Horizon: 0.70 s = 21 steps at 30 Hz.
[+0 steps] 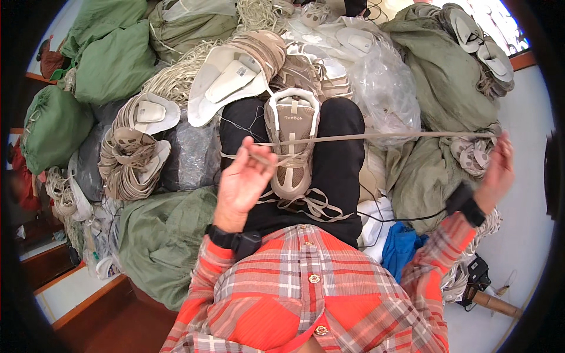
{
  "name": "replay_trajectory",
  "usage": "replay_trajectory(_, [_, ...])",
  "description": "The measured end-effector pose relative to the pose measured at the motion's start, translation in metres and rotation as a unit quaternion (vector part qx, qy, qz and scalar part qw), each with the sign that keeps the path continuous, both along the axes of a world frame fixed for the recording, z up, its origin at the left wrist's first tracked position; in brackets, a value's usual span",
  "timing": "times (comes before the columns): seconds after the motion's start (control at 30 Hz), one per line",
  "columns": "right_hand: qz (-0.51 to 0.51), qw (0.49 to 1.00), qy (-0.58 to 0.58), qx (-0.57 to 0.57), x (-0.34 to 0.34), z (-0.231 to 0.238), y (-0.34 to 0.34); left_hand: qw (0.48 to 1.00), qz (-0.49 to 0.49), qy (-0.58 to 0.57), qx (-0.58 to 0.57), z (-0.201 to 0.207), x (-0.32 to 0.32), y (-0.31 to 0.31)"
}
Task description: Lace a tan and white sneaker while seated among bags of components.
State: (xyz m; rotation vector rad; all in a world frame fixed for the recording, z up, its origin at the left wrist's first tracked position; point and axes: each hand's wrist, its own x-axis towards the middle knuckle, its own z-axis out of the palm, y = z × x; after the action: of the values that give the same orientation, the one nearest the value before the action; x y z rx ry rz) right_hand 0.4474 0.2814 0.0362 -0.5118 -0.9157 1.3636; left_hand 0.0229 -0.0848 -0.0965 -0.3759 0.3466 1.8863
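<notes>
A beige and tan shoe upper (286,126) with white edging lies between my black-trousered thighs, its toe pointing toward me. A flat beige shoelace (382,136) stretches taut from the upper far out to the right. My right hand (496,170) pinches the far end of that lace. At the left side of the upper, my left hand (246,179) is palm up with its fingers curled together around lace beside the eyelets. Loose lace loops (315,206) hang over the toe end of the upper.
Stacked shoe uppers lie left (132,153), ahead (259,56) and far right (482,50). Bundles of beige laces (182,70), green sacks (165,247) and clear plastic bags (385,88) surround me. A dark cable (406,219) reaches my right wristband. Blue cloth (402,247) lies by my right side.
</notes>
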Motion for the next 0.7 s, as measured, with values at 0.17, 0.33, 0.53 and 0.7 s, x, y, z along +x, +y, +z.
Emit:
replay_trajectory(0.17, [-0.049,0.998,0.045,0.02,0.061,0.012,0.027,0.999,-0.031,0.023,-0.021,-0.021,0.019,0.011])
replay_trajectory(0.33, [-0.16,0.986,-0.038,-0.001,0.009,0.023,0.003,0.92,-0.056,0.356,-0.152,-0.018,0.022,0.013])
replay_trajectory(0.53, [-0.069,0.998,0.004,0.005,0.051,0.007,0.02,0.967,-0.039,0.224,-0.112,-0.009,0.022,0.018])
replay_trajectory(0.7, [-0.086,0.996,-0.019,-0.008,0.061,0.013,0.014,0.936,-0.024,0.306,-0.173,-0.011,0.032,0.02])
